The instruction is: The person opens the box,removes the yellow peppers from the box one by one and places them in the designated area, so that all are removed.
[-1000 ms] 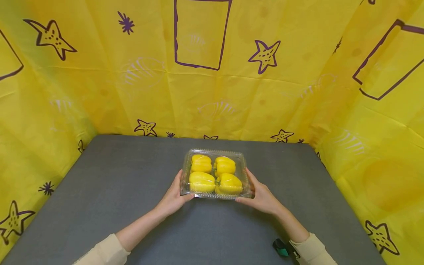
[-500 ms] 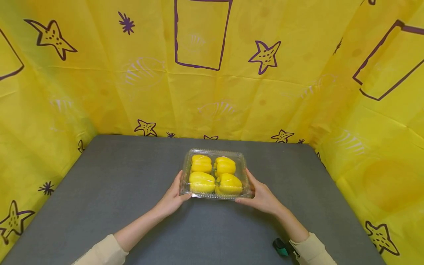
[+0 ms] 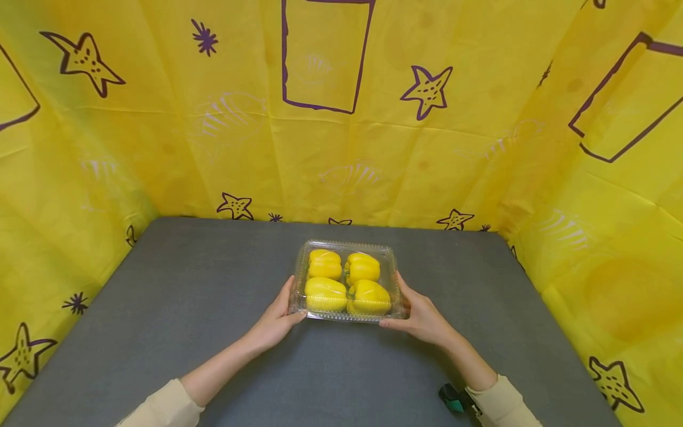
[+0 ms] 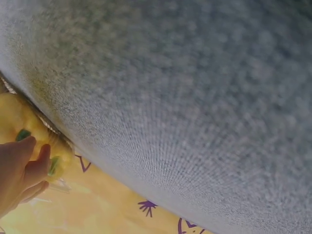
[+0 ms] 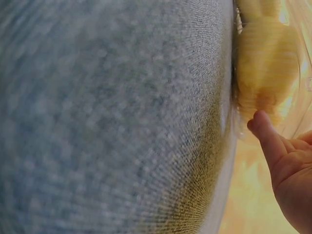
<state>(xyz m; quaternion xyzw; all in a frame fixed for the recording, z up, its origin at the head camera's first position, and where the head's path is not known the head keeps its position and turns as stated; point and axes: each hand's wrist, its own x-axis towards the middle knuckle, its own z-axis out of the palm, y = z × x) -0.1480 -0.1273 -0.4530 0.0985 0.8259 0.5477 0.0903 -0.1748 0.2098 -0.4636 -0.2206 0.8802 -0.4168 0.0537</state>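
Note:
A clear plastic clamshell box (image 3: 352, 317) with its lid down sits over the grey table in the head view. Inside it several yellow bell peppers (image 3: 325, 295) lie in two rows. My left hand (image 3: 277, 314) grips the box's left side, thumb at the near left corner. On the opposite side my right hand (image 3: 421, 311) holds the box, thumb along the near right corner and fingers against the side wall. The left wrist view catches the left hand (image 4: 22, 170) beside green pepper stems. Seen from the right wrist, the right thumb reaches the clear wall before a yellow pepper (image 5: 268, 61).
The grey cloth-covered table (image 3: 213, 255) stretches around the box. Yellow curtains (image 3: 341, 142) printed with starfish and fish enclose its back and sides. At the right wrist sits a black and green strap (image 3: 452, 398), close to the rolled sleeve.
My left thumb has slid slightly left along the near rim towards the corner. The box, the peppers and my right hand stay practically in place.

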